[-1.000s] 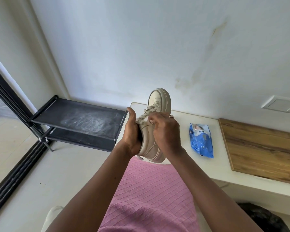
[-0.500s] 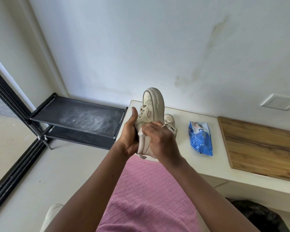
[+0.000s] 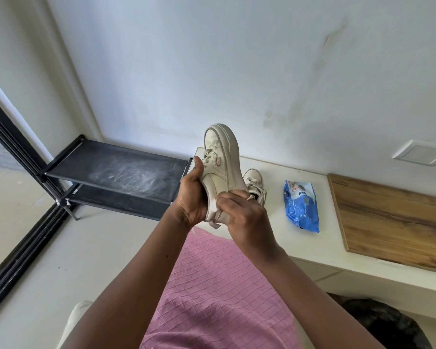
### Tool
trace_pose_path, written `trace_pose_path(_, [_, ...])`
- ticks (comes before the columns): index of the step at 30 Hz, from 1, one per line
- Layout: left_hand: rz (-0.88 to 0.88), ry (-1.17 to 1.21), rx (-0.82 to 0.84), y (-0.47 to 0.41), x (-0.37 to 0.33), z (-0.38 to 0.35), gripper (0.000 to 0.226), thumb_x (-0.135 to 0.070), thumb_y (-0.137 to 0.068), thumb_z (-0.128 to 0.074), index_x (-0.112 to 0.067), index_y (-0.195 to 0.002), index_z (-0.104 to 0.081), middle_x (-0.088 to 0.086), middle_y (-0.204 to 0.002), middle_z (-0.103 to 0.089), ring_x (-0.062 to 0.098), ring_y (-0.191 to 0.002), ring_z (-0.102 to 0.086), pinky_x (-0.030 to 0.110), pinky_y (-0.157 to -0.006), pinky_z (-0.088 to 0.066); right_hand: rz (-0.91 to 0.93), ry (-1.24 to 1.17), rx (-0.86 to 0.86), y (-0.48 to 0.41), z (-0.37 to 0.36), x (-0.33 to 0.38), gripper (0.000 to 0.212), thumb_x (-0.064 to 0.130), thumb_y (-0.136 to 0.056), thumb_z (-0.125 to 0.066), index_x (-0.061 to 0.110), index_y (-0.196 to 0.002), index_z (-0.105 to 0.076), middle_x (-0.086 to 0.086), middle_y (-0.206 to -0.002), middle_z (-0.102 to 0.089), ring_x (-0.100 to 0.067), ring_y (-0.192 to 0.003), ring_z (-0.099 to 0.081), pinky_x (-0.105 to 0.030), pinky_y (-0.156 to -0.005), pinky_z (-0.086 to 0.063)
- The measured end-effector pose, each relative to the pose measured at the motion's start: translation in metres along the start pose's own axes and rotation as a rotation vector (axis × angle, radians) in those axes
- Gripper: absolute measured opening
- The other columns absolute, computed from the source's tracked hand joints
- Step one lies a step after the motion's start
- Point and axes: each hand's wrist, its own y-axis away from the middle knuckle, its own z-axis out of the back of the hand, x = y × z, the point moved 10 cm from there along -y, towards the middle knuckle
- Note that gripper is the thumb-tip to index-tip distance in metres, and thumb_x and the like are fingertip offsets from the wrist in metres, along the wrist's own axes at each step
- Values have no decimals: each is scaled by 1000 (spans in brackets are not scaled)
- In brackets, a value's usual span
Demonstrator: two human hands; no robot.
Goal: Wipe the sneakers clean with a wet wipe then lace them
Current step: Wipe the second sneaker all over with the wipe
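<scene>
- Within the last second the sneaker rolled from laces-up to side-on. The right grip dropped from the laces to the heel, fingers curled on a white wet wipe. I judged this was still the wiping stage.
- The left grip was wrapped around the sneaker's far side, holding it above the table edge.
- Its long axis stood near upright, toe toward the wall, heel toward the person.
</scene>
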Motion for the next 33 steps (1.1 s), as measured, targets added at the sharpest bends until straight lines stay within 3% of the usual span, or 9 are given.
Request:
trace_pose_path(4, [20, 20, 27, 0, 3, -4, 77, -62, -92, -23, -2, -109, -68, 23, -111, -64, 33, -102, -64, 41, -89, -53, -35, 55, -17, -12, 2, -7, 30, -22, -60, -62, 0, -78, -63, -8, -82, -66, -27, -76, -61, -34, -60, -53])
trace_pose_path(8, [24, 16, 12, -2, 4, -5, 72, -58, -93, -23, -3, -116, -63, 20, -116, -63, 31, -106, -63, 42, -92, -50, -161, 70, -88, -35, 9, -24, 24, -17, -63, -56, 4, -74, -62, -7, -75, -66, -27, -68, -61, -30, -56, -50])
trace_pose_path(11, [18, 10, 7, -3, 2, -6, 72, -58, -93, -24, -3, -118, -61, 20, -115, -63, 31, -106, -62, 42, -92, -51, -199, 36, -111, -38, 8, -29, 26, -19, -63, -59, 4, -74, -63, -5, -75, -68, -25, -68, -62, -29, -62, -47])
trace_pose_path(15, [-6, -61, -22, -3, -4, -6, 72, -59, -94, -19, -2, -121, -54, 20, -109, -66, 31, -98, -66, 37, -82, -56, -175, -12, -126, -21, 7, -19, 28, -22, -65, -53, 3, -75, -63, -4, -77, -68, -23, -72, -63, -31, -60, -50])
trace_pose_path(21, [-8, -64, -109, -5, -9, 8, 77, -63, -92, -23, -2, -132, -48, 22, -114, -62, 33, -102, -63, 39, -88, -53, -75, -6, -98, -4, -1, 5, 26, -5, -75, -40, 0, -78, -65, -7, -81, -68, -27, -77, -64, -31, -66, -54])
trace_pose_path(25, [28, -67, -81, -3, -5, 4, 79, -66, -90, -22, -2, -129, -48, 21, -111, -61, 32, -104, -61, 39, -93, -49, -88, -35, -133, -24, 3, 1, 21, -1, -76, -43, 3, -75, -63, -6, -77, -67, -25, -70, -62, -30, -59, -53])
trace_pose_path(28, [67, -89, -75, -3, -1, 5, 80, -69, -87, -23, -2, -123, -49, 17, -106, -61, 29, -103, -60, 35, -88, -52, -169, -21, -202, -40, 12, -2, 25, 9, -79, -42, 5, -72, -66, -5, -75, -68, -24, -63, -63, -25, -54, -48])
trace_pose_path(31, [66, -142, -76, -4, -4, 6, 82, -70, -88, -21, 0, -96, -64, 16, -86, -68, 27, -85, -67, 30, -76, -56, -122, -19, -172, -38, 7, 3, 23, 6, -81, -44, 6, -77, -67, -4, -80, -69, -21, -70, -64, -27, -62, -50])
trace_pose_path(33, [22, -138, -92, -6, -11, 7, 77, -65, -91, -23, -1, -95, -66, 17, -83, -70, 27, -80, -70, 32, -72, -58, -39, -57, -110, -27, 0, 9, 20, -5, -79, -49, 3, -80, -66, -4, -85, -68, -21, -77, -64, -32, -67, -53])
